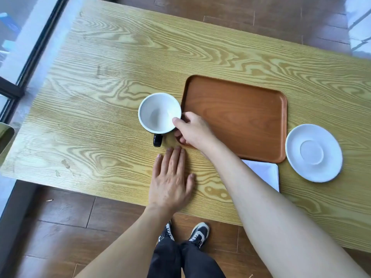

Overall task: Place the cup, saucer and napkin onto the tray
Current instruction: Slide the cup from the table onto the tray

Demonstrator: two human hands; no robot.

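Note:
A cup (158, 113), white inside with a black handle pointing toward me, stands on the wooden table just left of the brown tray (236, 109). My right hand (192, 131) pinches the cup's right rim, thumb on top, fingers outside. My left hand (170, 179) lies flat on the table, fingers apart, just below the cup and holding nothing. The white saucer (313, 153) rests on the table right of the tray. A white napkin (267, 173) lies below the tray's near edge, partly hidden by my right forearm.
The table's near edge (120, 195) runs close to my body, with my legs and shoes on the wooden floor below. A dark window frame (30, 63) runs along the left side. A greenish object (5, 135) peeks in at the far left.

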